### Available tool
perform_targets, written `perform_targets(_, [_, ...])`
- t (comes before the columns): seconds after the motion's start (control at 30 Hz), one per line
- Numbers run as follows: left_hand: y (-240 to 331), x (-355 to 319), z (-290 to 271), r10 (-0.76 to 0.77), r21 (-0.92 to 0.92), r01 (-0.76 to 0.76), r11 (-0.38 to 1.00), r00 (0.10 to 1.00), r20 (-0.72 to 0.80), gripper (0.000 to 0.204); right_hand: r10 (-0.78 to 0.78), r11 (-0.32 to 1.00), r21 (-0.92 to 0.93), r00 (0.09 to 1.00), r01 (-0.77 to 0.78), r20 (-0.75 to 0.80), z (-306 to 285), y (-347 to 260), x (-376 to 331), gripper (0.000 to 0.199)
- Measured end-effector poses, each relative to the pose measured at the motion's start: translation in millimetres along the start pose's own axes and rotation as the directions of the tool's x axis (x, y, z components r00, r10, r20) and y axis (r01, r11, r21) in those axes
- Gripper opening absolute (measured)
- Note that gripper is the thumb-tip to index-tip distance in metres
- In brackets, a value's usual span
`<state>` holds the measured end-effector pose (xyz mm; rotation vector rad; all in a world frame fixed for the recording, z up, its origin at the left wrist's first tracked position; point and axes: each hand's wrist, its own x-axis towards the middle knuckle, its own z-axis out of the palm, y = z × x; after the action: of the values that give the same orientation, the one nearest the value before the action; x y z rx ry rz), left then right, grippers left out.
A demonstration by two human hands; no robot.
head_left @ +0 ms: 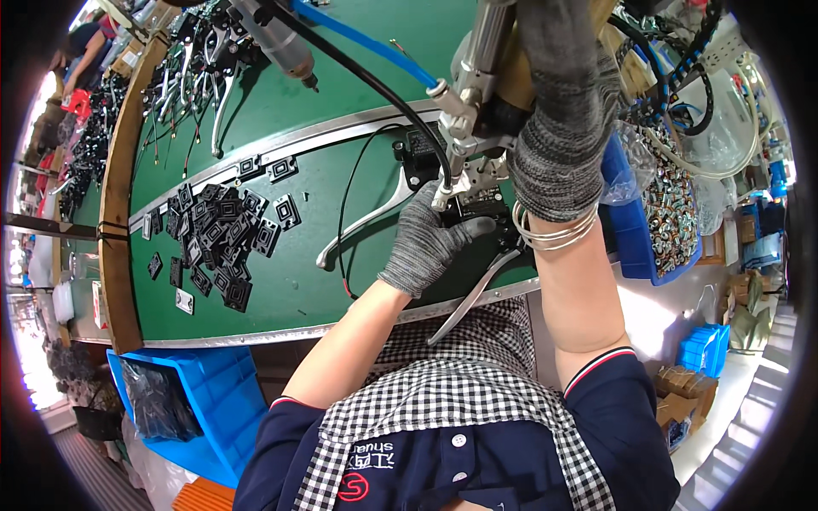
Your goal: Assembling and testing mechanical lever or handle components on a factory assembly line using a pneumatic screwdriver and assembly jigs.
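Observation:
My left hand (430,238), in a grey knit glove, presses on a black brake lever housing (477,204) on the green bench (298,272). My right hand (558,128), also gloved and with silver bangles at the wrist, grips a hanging pneumatic screwdriver (473,81) whose tip stands on that housing. A blue air hose (366,43) and a black cable run to the tool. One silver lever (362,223) lies left of my left hand, joined to a second black housing. Another silver lever (473,298) sticks out over the bench's front edge.
A pile of small black square plates (217,234) lies at the left of the bench. More levers (204,68) lie at the far left. A second hanging tool (277,38) is above. Blue bins sit below left (200,409) and at the right with small parts (660,213).

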<state>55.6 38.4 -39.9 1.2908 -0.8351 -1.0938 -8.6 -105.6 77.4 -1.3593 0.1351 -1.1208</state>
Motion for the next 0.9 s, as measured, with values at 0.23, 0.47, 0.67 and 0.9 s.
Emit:
perform_targets(0.23, [-10.9, 4.3, 1.2, 0.115, 0.009, -0.115, 0.993, 0.993, -0.011, 0.053, -0.002, 1.000, -0.014, 1.000, 0.002, -0.020, 4.1, 4.6, -10.2, 0.042])
perform_targets(0.47, [0.7, 3.2, -0.2, 0.059, 0.062, -0.058, 0.996, 0.998, -0.021, 0.050, 0.011, 1.000, -0.017, 0.999, -0.011, -0.032, 6.6, 4.7, -17.6, 0.042])
perform_targets(0.67, [-5.3, 3.2, -0.1, 0.154, 0.223, -0.135, 0.965, 0.986, -0.067, 0.067, -0.043, 0.999, -0.017, 0.998, 0.043, -0.049, 3.4, -19.4, -0.1, 0.042])
perform_targets(0.9, [63.4, 20.5, -41.6, 0.591, 0.914, -0.130, 0.385, 0.795, -0.136, 0.072, -0.116, 0.981, -0.164, 0.991, 0.104, -0.067, -19.3, -7.7, 72.3, 0.043])
